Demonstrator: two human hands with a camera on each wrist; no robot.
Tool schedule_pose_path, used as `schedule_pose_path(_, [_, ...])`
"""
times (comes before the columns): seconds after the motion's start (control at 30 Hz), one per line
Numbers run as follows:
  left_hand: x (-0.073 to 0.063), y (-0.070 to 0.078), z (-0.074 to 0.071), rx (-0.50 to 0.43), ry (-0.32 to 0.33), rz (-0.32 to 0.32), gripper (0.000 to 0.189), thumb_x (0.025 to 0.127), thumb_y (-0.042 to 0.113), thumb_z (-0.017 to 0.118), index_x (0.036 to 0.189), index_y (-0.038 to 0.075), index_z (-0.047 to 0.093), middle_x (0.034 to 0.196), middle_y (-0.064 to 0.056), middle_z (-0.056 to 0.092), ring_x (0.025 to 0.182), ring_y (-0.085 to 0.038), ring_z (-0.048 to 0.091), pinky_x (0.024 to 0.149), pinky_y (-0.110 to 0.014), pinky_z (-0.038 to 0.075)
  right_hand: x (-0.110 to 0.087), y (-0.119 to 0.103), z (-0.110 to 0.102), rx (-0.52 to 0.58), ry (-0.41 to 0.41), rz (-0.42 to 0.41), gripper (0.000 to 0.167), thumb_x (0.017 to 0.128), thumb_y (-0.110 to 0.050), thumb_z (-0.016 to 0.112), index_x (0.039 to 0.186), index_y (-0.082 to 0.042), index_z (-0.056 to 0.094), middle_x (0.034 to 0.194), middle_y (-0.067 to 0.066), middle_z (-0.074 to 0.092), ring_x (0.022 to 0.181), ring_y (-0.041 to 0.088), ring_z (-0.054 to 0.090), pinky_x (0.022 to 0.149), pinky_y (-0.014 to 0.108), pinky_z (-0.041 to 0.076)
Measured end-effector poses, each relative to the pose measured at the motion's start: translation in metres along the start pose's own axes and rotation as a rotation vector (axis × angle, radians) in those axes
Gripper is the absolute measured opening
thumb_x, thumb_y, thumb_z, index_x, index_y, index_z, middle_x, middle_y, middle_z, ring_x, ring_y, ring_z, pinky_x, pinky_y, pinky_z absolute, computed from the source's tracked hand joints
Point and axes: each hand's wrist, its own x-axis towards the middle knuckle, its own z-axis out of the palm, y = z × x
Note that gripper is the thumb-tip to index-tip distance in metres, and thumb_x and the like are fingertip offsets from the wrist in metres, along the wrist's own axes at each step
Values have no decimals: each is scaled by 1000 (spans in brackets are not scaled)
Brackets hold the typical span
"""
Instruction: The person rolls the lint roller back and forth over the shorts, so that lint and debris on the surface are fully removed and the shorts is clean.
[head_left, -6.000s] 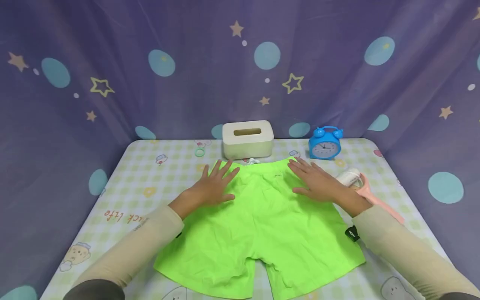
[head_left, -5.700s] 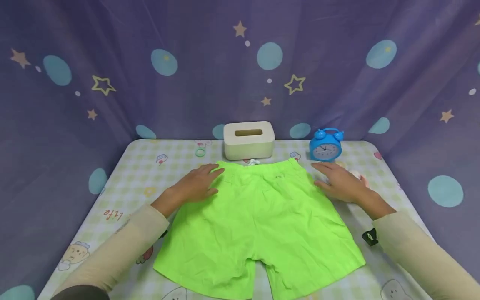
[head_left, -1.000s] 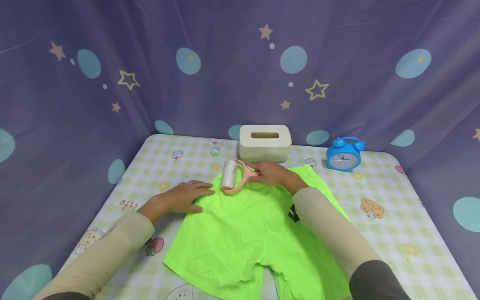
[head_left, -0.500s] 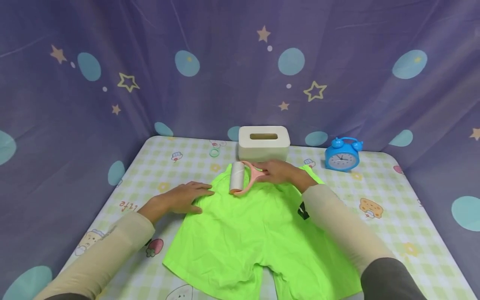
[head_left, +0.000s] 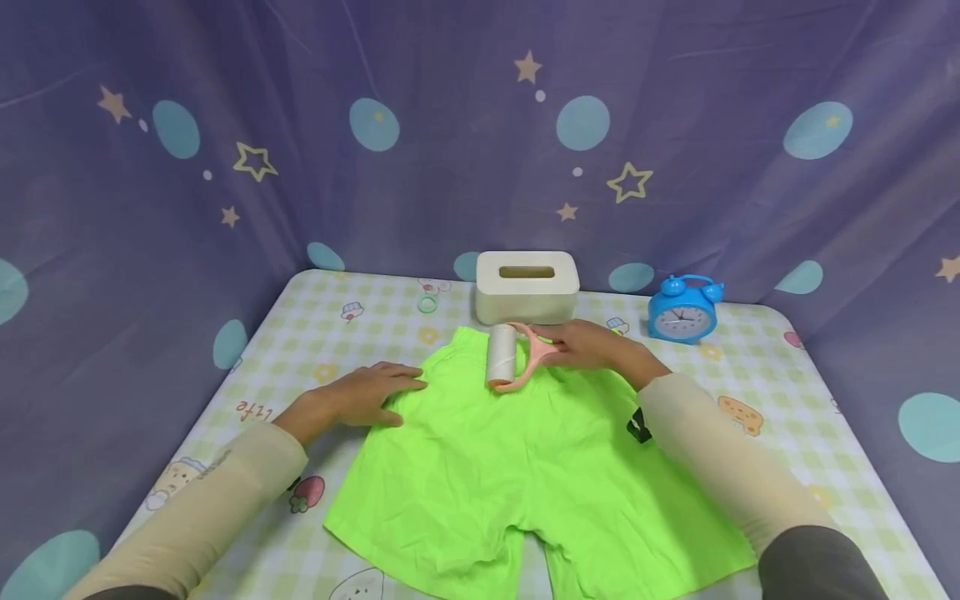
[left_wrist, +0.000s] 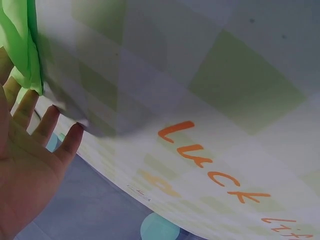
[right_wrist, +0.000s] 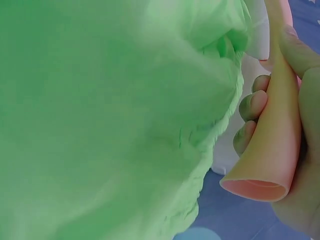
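Observation:
Bright green shorts (head_left: 480, 467) lie spread on the table, waistband at the far side. My right hand (head_left: 581, 343) grips the pink handle of a lint roller (head_left: 501, 357), whose white roll sits on the shorts near the middle of the waistband. In the right wrist view the fingers wrap round the handle (right_wrist: 274, 135), its hollow end toward the camera. My left hand (head_left: 367, 393) rests with fairly straight fingers on the left edge of the shorts near the waist. The left wrist view shows that hand (left_wrist: 35, 150) with spread fingers, some at the green cloth (left_wrist: 22, 45).
Just behind the waistband stands a cream tissue box (head_left: 527, 292). A blue alarm clock (head_left: 682, 310) is at the back right. A small green ring (head_left: 427, 303) lies back left. The table's checked cloth (head_left: 787, 500) reaches to a purple curtain (head_left: 450, 208) behind.
Within the last second the lint roller and right hand have slid right along the waistband; the left hand stays put. Around six seconds ago both hands were flat and empty near the waistband.

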Motion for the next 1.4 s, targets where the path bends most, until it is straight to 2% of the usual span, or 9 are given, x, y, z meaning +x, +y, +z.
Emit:
schedule_pose_path(0.13, [2,0,1,-11,-18,-17,66,94,32,74,154,17,48,163,-9,39,149,-40,36,114,-63,36,-9,4,-4,-4,-16,37,67,101,-40,63,158,-16,38,57,-9,34,51,8,27,59,26,34])
schedule_pose_path(0.43, [2,1,1,-13,-24,-24,67,94,33,74,154,18,47,164,-8,38,149,-39,35,114,-64,35,-21,13,-11,-32,-34,48,68,100,-44,63,159,-18,38,57,-9,33,51,8,26,57,25,32])
schedule_pose_path(0.57, [2,-1,2,4,-20,-21,67,94,33,74,154,18,48,163,-9,39,148,-40,36,113,-64,36,-30,21,-11,-38,-15,53,69,100,-45,63,158,-17,39,57,-10,33,51,7,26,58,25,32])
schedule_pose_path(0.77, [1,-2,1,6,-16,-18,67,94,33,75,153,18,48,163,-9,39,148,-40,36,114,-63,36,-49,34,-11,-9,9,70,67,100,-38,65,156,-11,42,60,-9,36,53,7,31,57,25,34])
schedule_pose_path(1.0, [1,-3,1,-6,-7,-12,67,93,32,75,153,17,49,162,-9,40,148,-40,37,114,-63,36,-66,41,-19,16,-9,131,69,98,-43,67,157,-16,42,65,-6,45,55,9,40,59,27,40])
schedule_pose_path(1.2, [1,-3,2,-4,24,33,66,93,32,76,151,15,51,160,-12,43,144,-42,40,110,-64,39,-78,46,-23,42,-41,152,71,99,-44,65,158,-13,40,66,-7,45,55,8,40,59,25,40])
schedule_pose_path(1.4, [1,-4,0,-9,-2,-1,67,94,33,75,153,17,49,162,-9,40,147,-40,37,113,-64,36,-97,56,-28,69,-47,205,71,99,-44,64,158,-13,40,64,-6,43,54,9,39,57,26,38])
